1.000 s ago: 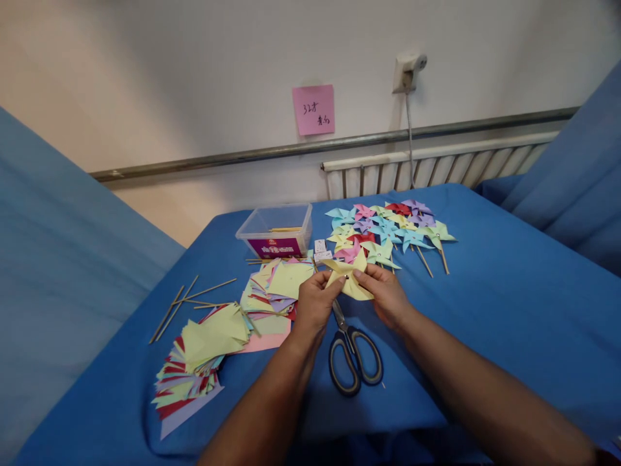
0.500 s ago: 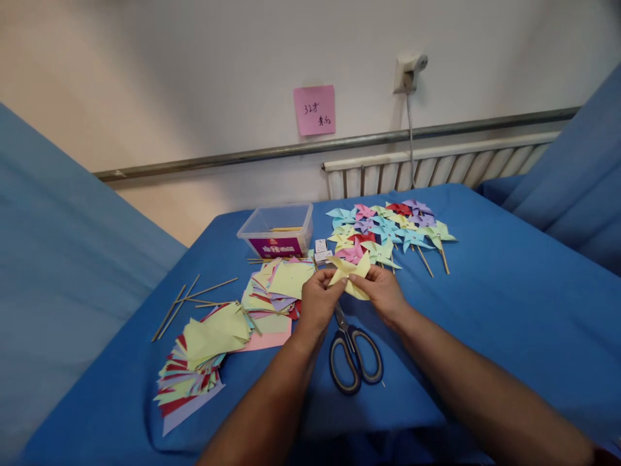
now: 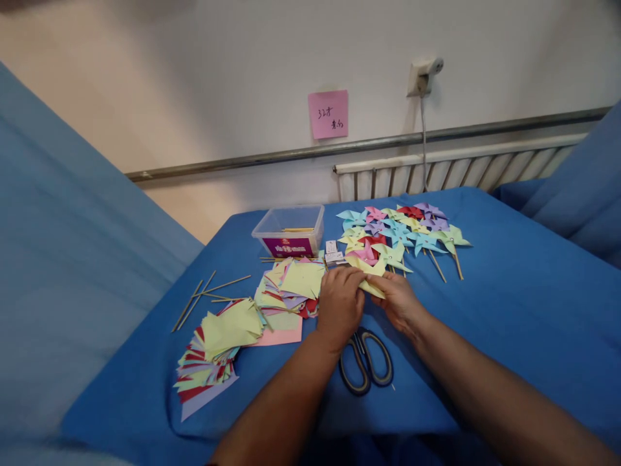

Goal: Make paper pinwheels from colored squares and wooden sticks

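Between my two hands is a pale yellow paper pinwheel (image 3: 367, 266), its blades folded inward and its centre covered by my fingers. My left hand (image 3: 341, 301) lies over its left side, fingers closed on the paper. On the right, my right hand (image 3: 398, 299) pinches the lower right edge. Dark-handled scissors (image 3: 367, 359) lie below the hands, their blades hidden under my left hand. Finished pinwheels on sticks, such as a pale green pinwheel (image 3: 391, 256), lie just beyond the hands.
Stacks of cut coloured paper (image 3: 231, 328) and more sheets (image 3: 301, 280) lie at left. Thin sticks (image 3: 194, 299) are scattered beside them. A clear plastic box (image 3: 288, 223) stands behind, with small white boxes (image 3: 332, 251) next to it. A blue cloth (image 3: 514, 310) covers the table.
My left hand has turned over the pinwheel, back of the hand now upward, hiding its centre. The pinwheel is tilted. The whole view has shifted slightly, with the scene sliding right.
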A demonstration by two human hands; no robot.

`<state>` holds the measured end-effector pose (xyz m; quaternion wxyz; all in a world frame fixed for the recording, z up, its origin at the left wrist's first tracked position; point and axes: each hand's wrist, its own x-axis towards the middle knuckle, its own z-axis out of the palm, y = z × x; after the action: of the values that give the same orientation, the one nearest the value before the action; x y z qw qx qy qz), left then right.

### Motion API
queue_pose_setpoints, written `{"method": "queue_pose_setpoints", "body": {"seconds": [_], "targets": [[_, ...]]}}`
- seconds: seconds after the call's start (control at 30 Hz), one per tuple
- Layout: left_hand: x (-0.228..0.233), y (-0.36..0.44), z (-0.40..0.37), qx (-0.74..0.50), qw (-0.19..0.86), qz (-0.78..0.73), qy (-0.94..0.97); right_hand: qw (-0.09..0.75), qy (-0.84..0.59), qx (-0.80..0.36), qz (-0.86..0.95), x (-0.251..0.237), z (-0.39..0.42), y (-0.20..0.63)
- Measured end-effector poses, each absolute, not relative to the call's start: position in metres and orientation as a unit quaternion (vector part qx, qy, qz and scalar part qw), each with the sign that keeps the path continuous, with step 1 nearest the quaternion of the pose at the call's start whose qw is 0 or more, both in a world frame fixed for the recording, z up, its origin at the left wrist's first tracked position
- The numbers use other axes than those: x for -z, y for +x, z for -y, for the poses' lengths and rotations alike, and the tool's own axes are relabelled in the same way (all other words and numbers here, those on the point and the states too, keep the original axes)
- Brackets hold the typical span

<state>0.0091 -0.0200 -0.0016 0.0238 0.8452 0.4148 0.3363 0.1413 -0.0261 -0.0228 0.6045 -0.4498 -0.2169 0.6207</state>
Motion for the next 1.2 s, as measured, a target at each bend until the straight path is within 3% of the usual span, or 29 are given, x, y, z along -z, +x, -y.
{"method": "queue_pose_setpoints", "body": {"seconds": [0.37, 0.53, 0.63, 0.73, 0.87, 1.03, 1.2], "targets": [[0.0, 0.006, 0.019, -0.328, -0.024, -0.408, 0.851, 0.584, -0.416, -0.658, 0.23, 0.015, 0.029, 0.146], [0.004, -0.001, 0.007, -0.442, 0.167, -0.464, 0.75, 0.594, -0.37, -0.653, 0.29, 0.017, 0.024, 0.15], [0.005, -0.008, -0.006, -0.534, 0.303, -0.514, 0.599, 0.571, -0.429, -0.59, 0.376, 0.024, 0.019, 0.15], [0.004, -0.013, -0.016, -0.618, 0.422, -0.495, 0.443, 0.511, -0.512, -0.465, 0.511, 0.034, 0.019, 0.144], [-0.002, -0.016, -0.021, -0.655, 0.542, -0.428, 0.306, 0.353, -0.582, -0.259, 0.685, 0.035, 0.024, 0.126], [-0.006, -0.02, -0.022, -0.657, 0.567, -0.421, 0.263, 0.176, -0.598, -0.118, 0.773, 0.021, 0.024, 0.096], [0.0, -0.02, -0.024, -0.663, 0.57, -0.41, 0.26, 0.113, -0.626, -0.084, 0.767, 0.015, 0.017, 0.078]]}}
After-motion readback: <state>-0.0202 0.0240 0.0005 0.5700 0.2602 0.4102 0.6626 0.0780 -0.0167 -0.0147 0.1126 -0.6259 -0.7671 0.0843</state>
